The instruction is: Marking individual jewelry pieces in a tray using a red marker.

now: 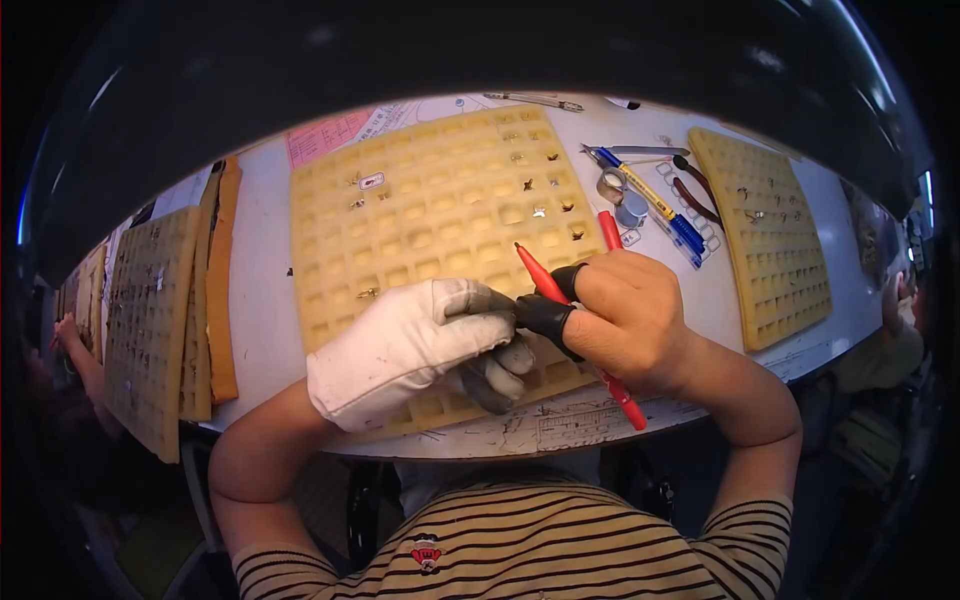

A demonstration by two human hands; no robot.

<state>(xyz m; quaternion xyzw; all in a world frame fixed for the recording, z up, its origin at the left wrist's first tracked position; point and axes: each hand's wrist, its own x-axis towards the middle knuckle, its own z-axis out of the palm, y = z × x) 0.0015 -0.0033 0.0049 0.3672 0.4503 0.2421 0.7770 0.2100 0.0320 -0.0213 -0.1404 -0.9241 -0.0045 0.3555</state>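
Note:
Over the front of a yellow foam tray [420, 240] with rows of square pockets, my two hands meet at the fingertips. My left hand [420, 345] wears a white glove with greyed fingers; its fingers are curled. Black finger cots cover the thumb and a finger of my right hand [630, 315], which holds a red marker pen [551, 285] slanting across it, dark tip uncovered. Anything small pinched between the fingertips is hidden. Small metal jewellery pieces [568, 208] sit in some pockets, and a ring-like piece [367, 292] lies near my left glove.
To the right are a blue-and-yellow pen [637, 184], a round loupe-like metal item [611, 184], dark-handled pliers [697, 191], a red cap-like piece [610, 229] and another foam tray [772, 232]. Upright foam trays [146, 322] stand left. Pink paper [326, 139] lies behind. Another person's hand [66, 330] shows far left.

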